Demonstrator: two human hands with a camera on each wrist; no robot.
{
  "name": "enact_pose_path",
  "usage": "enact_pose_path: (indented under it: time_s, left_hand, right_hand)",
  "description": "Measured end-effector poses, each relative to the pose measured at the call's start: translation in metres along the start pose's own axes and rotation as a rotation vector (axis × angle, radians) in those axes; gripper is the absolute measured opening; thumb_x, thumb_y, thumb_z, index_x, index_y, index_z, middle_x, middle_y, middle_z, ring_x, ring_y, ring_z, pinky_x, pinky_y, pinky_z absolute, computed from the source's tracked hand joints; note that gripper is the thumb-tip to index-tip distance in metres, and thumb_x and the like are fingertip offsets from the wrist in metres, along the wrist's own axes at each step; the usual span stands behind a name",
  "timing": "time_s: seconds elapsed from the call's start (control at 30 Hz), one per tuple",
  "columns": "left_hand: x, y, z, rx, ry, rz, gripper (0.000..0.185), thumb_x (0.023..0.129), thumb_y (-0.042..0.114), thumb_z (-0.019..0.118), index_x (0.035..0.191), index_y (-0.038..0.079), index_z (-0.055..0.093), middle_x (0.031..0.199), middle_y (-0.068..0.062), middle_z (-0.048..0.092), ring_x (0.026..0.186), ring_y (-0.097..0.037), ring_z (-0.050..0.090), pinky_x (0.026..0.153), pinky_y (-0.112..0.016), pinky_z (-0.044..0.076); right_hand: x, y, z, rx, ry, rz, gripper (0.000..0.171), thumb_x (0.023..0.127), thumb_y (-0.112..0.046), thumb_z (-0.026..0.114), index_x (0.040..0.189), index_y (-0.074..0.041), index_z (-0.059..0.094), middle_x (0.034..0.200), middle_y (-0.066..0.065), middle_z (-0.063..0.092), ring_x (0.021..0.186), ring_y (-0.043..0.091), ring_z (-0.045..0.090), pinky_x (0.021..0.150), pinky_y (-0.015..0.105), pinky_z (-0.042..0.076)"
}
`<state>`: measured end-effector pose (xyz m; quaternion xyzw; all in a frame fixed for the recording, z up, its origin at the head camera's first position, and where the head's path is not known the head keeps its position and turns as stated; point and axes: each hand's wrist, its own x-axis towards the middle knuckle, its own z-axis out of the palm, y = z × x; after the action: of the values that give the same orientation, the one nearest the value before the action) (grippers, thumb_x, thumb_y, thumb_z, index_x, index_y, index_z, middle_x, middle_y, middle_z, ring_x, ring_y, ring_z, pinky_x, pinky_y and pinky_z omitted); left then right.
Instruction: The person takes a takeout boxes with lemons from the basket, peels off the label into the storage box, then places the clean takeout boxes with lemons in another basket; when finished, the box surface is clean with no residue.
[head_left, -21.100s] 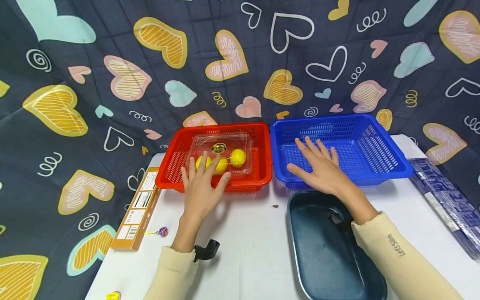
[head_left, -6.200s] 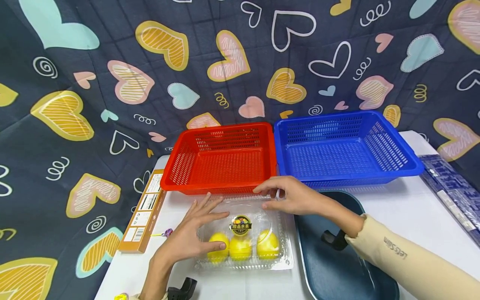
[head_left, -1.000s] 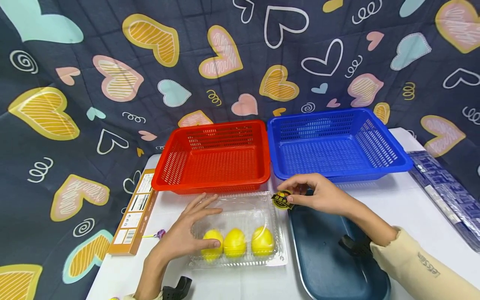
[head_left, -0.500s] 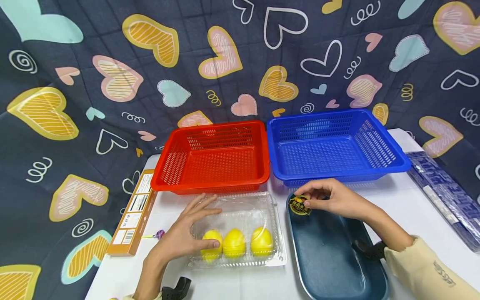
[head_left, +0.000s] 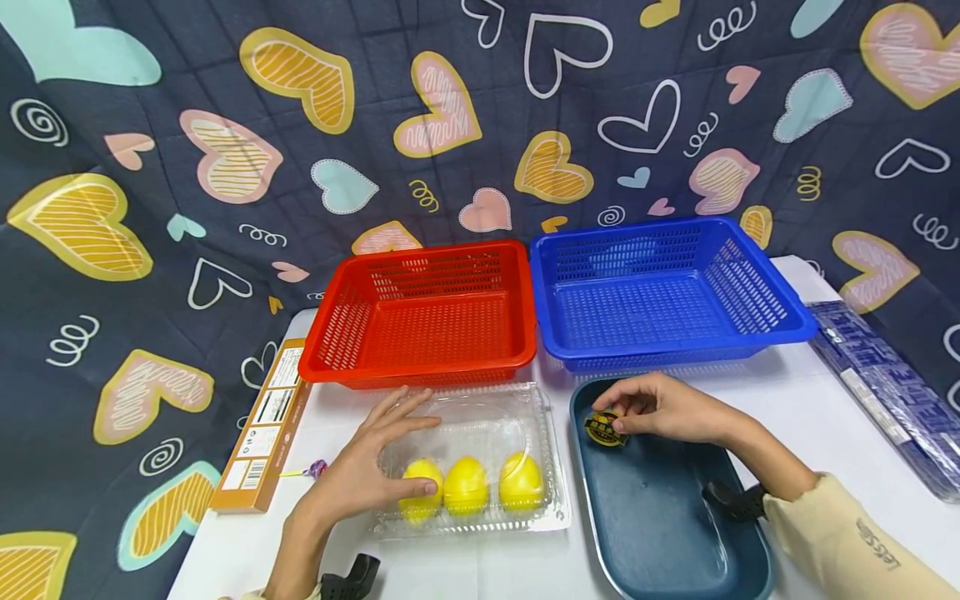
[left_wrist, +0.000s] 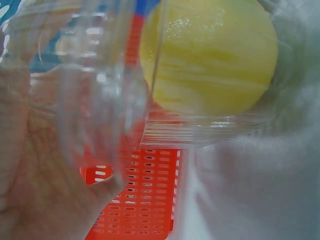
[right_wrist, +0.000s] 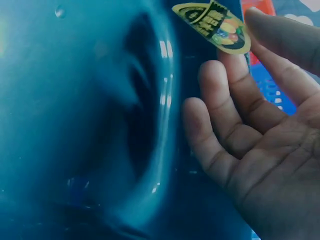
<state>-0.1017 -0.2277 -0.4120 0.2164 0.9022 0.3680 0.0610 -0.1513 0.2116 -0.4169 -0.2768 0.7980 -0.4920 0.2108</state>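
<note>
My right hand (head_left: pixel 671 408) pinches a round black-and-gold fruit sticker (head_left: pixel 604 428) between thumb and fingertips, over the far left part of a dark teal tray (head_left: pixel 652 533). In the right wrist view the sticker (right_wrist: pixel 215 25) bends slightly, and the other fingers curl below it. My left hand (head_left: pixel 360 475) rests, fingers spread, against the left side of a clear plastic fruit box (head_left: pixel 480 433). The box lies on the table with its lid down. Three yellow lemon-like fruits (head_left: pixel 467 485) sit along its near side; one fruit (left_wrist: pixel 210 55) fills much of the left wrist view.
Behind the box stands a red basket (head_left: pixel 420 371), with a blue basket (head_left: pixel 675 342) beside it. An orange-brown carton (head_left: pixel 262 425) and a lollipop (head_left: pixel 318 468) lie at the left. A blue wrapped package (head_left: pixel 892 400) lies along the right edge. A heart-patterned cloth hangs behind.
The box came out of the red basket onto the table. My right hand peeled the sticker off its lid and carried it right, over the teal tray. The left hand has barely moved lately.
</note>
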Motion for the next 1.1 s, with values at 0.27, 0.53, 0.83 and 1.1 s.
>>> enact_pose_path:
  time_s: [0.27,0.53,0.83,1.1]
  left_hand:
    - [0.0011,0.0001,0.0001,0.002,0.0,0.005,0.073,0.069,0.043,0.092,0.136,0.03,0.065,0.163,0.017,0.036,0.159,-0.025,0.013,0.115,-0.077,0.022]
    - [0.0009,0.0015,-0.0001,0.0,0.0,-0.008,0.073,0.069,0.041,0.093,0.136,0.03,0.066,0.163,0.017,0.036,0.159,-0.025,0.013,0.115,-0.077,0.021]
    - [0.0009,0.0024,0.0003,-0.01,-0.003,-0.015,0.071,0.07,0.04,0.092,0.135,0.028,0.066,0.163,0.019,0.036,0.159,-0.023,0.012,0.117,-0.075,0.02]
    - [0.0004,0.0025,0.0002,-0.006,-0.001,-0.012,0.07,0.071,0.042,0.092,0.135,0.029,0.066,0.162,0.02,0.036,0.159,-0.023,0.012,0.117,-0.075,0.021]
  right_hand:
    - [0.0019,0.0057,0.0033,-0.017,-0.036,0.058,0.028,0.093,-0.011,0.072,0.119,-0.005,0.071,0.097,0.007,0.068,0.086,0.01,0.064,0.074,0.022,0.056]
    - [0.0005,0.0058,0.0046,-0.045,-0.069,0.045,0.031,0.09,-0.007,0.073,0.12,0.0,0.069,0.095,0.009,0.067,0.083,0.009,0.064,0.071,0.022,0.055]
    - [-0.0012,0.004,0.0062,-0.103,-0.084,0.038,0.037,0.09,-0.006,0.072,0.125,0.004,0.066,0.097,0.01,0.07,0.082,0.009,0.065,0.068,0.022,0.055]
    - [-0.0041,0.0026,0.0035,-0.186,-0.09,0.036,0.036,0.09,-0.011,0.074,0.124,-0.001,0.069,0.111,0.013,0.073,0.09,0.009,0.068,0.072,0.023,0.056]
